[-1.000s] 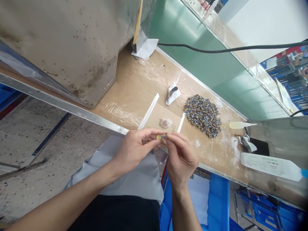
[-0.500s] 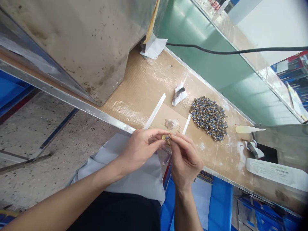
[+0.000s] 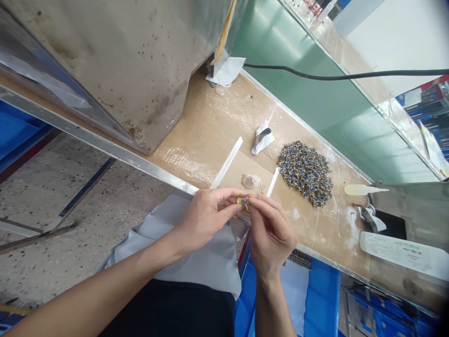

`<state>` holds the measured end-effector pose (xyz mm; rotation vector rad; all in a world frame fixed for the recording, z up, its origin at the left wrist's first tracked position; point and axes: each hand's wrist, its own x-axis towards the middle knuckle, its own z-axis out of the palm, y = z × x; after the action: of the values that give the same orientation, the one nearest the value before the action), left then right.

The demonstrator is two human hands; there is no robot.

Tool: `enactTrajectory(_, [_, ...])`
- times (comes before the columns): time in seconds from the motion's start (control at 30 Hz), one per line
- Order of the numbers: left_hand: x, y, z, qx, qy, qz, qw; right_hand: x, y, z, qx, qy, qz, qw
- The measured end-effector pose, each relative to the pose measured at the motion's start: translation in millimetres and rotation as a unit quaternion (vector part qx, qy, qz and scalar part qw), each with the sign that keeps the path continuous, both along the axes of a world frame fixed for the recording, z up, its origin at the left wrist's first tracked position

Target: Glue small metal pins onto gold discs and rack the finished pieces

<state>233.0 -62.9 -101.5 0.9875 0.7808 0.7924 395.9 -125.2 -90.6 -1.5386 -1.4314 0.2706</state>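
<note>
Between my two hands is a small yellow and blue-grey part [image 3: 242, 201], pinched at the fingertips near the bench's front edge. My left hand [image 3: 206, 213] is closed on its yellow end. From the other side, my right hand [image 3: 270, 229] grips the same part with thumb and forefinger; its exact shape is partly covered. Just beyond the fingers, a small clear round dish [image 3: 251, 181] sits on a brown board, with tiny bits [image 3: 261, 188] scattered beside it. A heap of small blue and brass-coloured parts [image 3: 306, 173] lies to the right.
A folded white and grey strip [image 3: 262, 137] stands behind the dish. Rightward lie a pale yellow squeeze bottle [image 3: 365, 189] and a white bottle [image 3: 403, 252]. A large metal housing [image 3: 140, 70] blocks the left. Blue bins [image 3: 321, 290] sit below the bench edge.
Both hands keep nearly the same pinch on the small part. The whole view has shifted very slightly; nothing on the bench has moved visibly.
</note>
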Motion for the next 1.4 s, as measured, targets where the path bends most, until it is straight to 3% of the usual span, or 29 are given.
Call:
enactTrajectory(1.0, [-1,3,3.6,0.115,0.142,-0.03,0.983,11,2,-1.4,0.038,-0.12,0.094,0.988])
enactTrajectory(1.4, [-1,-4,16.4,0.116,0.154,-0.027,0.981,5,-15,-6.9,0.116,-0.152,0.068,0.979])
